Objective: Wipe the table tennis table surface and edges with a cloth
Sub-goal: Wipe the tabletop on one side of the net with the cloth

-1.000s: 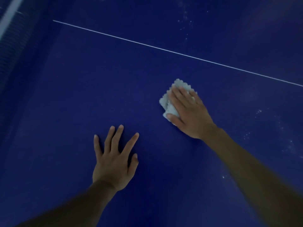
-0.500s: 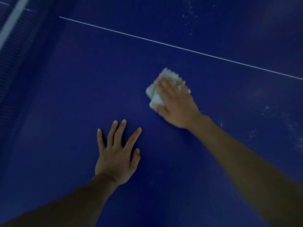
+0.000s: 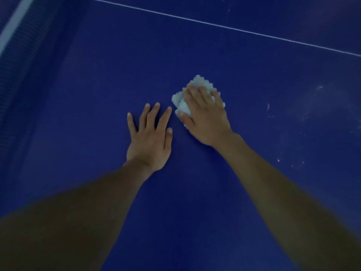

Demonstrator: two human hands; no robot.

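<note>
Nearest the camera, two bare forearms reach forward from the bottom corners over the dark blue table tennis table (image 3: 195,202), the left one (image 3: 82,212) coming in from the lower left and the right one (image 3: 283,192) from the lower right. Further on, the left hand (image 3: 149,139) lies palm down on the bare surface, its fingers straight and spread apart, holding nothing. Just beside it, and a little farther away, the right hand (image 3: 205,118) rests palm down on a folded, pale, nubbly cleaning cloth (image 3: 182,107), with its fingers laid fairly straight over the top and pressing it against the table rather than closing round it. The thumb lies along the cloth's near left side. Most of the cloth is under the palm and fingers; its zigzag-cut edge shows beyond the fingertips and a bunched part sticks out to the left, near the left hand's index fingertip but apart from it. The two hands do not touch. To the right of the right hand, pale dusty smears and specks (image 3: 268,106) are scattered over the blue surface. Beyond the hands a thin white line (image 3: 234,29) crosses the table on a slant from upper left to right. At the far left edge stands the dark net (image 3: 11,85) with its white top tape (image 3: 14,24), blurred
</note>
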